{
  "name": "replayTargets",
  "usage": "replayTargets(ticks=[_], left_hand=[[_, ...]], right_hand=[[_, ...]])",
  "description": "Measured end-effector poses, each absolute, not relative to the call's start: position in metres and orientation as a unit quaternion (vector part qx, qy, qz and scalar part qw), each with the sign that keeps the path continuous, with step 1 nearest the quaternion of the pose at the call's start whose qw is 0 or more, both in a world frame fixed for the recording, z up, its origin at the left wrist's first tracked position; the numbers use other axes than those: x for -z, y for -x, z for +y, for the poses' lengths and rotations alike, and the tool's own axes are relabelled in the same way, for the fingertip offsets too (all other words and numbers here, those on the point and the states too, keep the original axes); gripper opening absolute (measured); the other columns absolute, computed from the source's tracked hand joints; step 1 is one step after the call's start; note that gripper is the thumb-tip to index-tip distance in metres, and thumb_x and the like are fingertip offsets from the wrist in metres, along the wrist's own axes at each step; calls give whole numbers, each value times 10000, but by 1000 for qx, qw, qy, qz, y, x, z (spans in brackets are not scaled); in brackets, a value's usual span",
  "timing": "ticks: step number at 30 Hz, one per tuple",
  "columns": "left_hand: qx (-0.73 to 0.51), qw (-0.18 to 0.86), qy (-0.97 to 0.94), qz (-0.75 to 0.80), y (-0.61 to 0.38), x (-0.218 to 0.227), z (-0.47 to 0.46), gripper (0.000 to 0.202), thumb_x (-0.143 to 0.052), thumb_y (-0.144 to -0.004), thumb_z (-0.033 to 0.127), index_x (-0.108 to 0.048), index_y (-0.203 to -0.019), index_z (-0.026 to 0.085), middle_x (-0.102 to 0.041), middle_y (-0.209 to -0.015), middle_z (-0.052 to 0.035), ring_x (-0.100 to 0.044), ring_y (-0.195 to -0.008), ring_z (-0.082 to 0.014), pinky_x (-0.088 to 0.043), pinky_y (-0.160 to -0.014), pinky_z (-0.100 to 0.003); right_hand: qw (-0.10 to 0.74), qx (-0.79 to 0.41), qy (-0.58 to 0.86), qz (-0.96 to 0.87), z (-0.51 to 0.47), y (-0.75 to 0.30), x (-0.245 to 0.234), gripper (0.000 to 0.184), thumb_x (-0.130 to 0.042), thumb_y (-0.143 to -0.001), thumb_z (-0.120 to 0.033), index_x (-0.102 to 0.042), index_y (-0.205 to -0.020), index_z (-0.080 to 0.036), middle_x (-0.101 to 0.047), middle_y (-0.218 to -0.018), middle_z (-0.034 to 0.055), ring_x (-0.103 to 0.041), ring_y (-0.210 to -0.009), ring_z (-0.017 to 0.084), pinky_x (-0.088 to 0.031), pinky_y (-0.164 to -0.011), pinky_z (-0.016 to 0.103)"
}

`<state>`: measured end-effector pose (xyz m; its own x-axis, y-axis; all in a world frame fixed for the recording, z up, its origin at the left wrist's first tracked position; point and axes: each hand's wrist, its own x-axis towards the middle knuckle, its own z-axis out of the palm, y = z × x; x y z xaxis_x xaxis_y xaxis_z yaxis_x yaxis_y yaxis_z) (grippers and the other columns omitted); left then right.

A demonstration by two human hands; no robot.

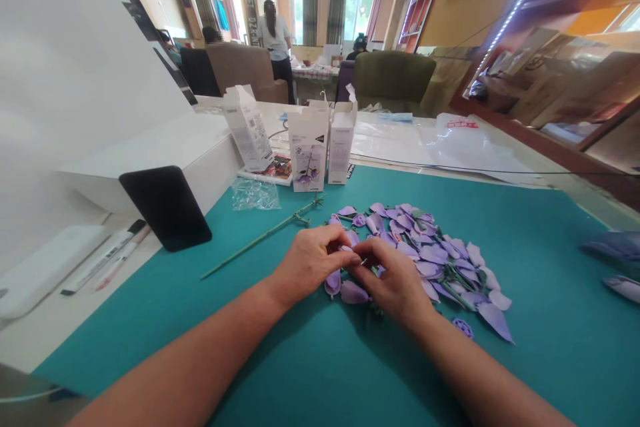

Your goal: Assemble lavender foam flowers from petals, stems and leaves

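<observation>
My left hand [309, 260] and my right hand [391, 280] meet over the teal mat [500, 380], fingers pinched together on a small purple petal piece [350, 250] between them. A heap of purple petal pieces [425, 250] with a few green parts lies just beyond and to the right of my right hand. More purple pieces [345, 288] rest under my fingers. A long green stem [265, 235] lies on the mat to the left of my left hand.
Three opened white boxes [307, 147] stand at the mat's far edge, with a clear plastic bag [255, 193] beside them. A black tablet [167, 207] leans at the left near pens [107, 257]. Plastic sheets [440, 140] cover the table behind. People are at the room's back.
</observation>
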<state>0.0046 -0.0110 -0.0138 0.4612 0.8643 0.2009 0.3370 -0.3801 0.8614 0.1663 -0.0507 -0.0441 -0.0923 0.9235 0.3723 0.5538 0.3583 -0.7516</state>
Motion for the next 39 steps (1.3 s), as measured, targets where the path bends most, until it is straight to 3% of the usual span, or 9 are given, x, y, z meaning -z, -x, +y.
replayTargets(ticks=[5, 10, 15, 21, 24, 30, 32, 36, 39], left_hand=[[-324, 387, -767, 397, -5, 13, -11, 113, -672, -744, 232, -603, -685, 166, -562, -608, 62, -488, -570, -84, -370, -565, -195], [-321, 356, -786, 391, -5, 11, -11, 144, -639, -772, 251, -574, -676, 166, -551, -604, 60, -489, -579, -89, -359, -572, -205], [-323, 371, -772, 403, -4, 10, -11, 168, -637, -756, 297, -570, -668, 170, -546, -598, 48, -492, -581, -104, -360, -549, -217], [-334, 538, -672, 383, -5, 13, -6, 142, -662, -701, 264, -604, -783, 164, -652, -678, 5, -612, -646, -145, -474, -607, -248], [-336, 543, -672, 374, -4, 13, -5, 125, -633, -729, 266, -615, -785, 156, -673, -694, -16, -634, -673, -161, -487, -634, -266], [-308, 429, -753, 393, -3, 6, -8, 64, -606, -730, 219, -620, -698, 165, -623, -671, 11, -549, -640, -127, -413, -579, -231], [-310, 450, -742, 388, -3, 7, -8, 76, -597, -746, 233, -620, -721, 166, -623, -684, 10, -551, -655, -129, -421, -597, -233], [-340, 506, -696, 379, -1, 12, -2, 245, -525, -842, 370, -621, -935, 164, -629, -773, -6, -551, -668, -128, -447, -616, -242], [-342, 497, -690, 400, 0, 15, 2, 328, -449, -884, 435, -613, -906, 152, -595, -730, -2, -510, -599, -115, -430, -572, -237]], right_hand=[[396, -118, 529, -741, -53, -166, 46, 89, -561, -851, -297, -582, -839, -210, -645, -733, 21, -580, -637, 151, -426, -595, 257], [396, -107, 516, -752, -55, -166, 44, 95, -519, -864, -268, -580, -832, -204, -640, -723, 25, -572, -640, 150, -410, -597, 257], [419, -246, 530, -695, -55, -163, 40, 144, -576, -840, -336, -576, -785, -204, -606, -667, -4, -518, -591, 127, -385, -556, 246], [486, -496, 493, -525, -49, -160, 39, 362, -713, -694, -518, -592, -776, -187, -598, -652, -4, -511, -585, 126, -366, -516, 240], [495, -524, 482, -499, -47, -160, 39, 377, -768, -636, -499, -604, -767, -185, -602, -650, -10, -507, -583, 115, -365, -523, 234], [507, -505, 482, -505, -46, -158, 40, 368, -806, -595, -461, -589, -707, -186, -557, -619, -32, -463, -561, 97, -335, -504, 228], [506, -526, 475, -491, -46, -159, 39, 380, -826, -567, -444, -577, -697, -188, -547, -609, -40, -461, -551, 91, -338, -497, 223], [509, -581, 438, -459, -44, -164, 35, 403, -810, -611, -411, -639, -921, -218, -579, -665, -34, -523, -580, 106, -399, -520, 231], [521, -603, 417, -437, -43, -168, 35, 393, -772, -671, -395, -648, -1013, -245, -611, -725, -19, -565, -616, 123, -442, -565, 257]])
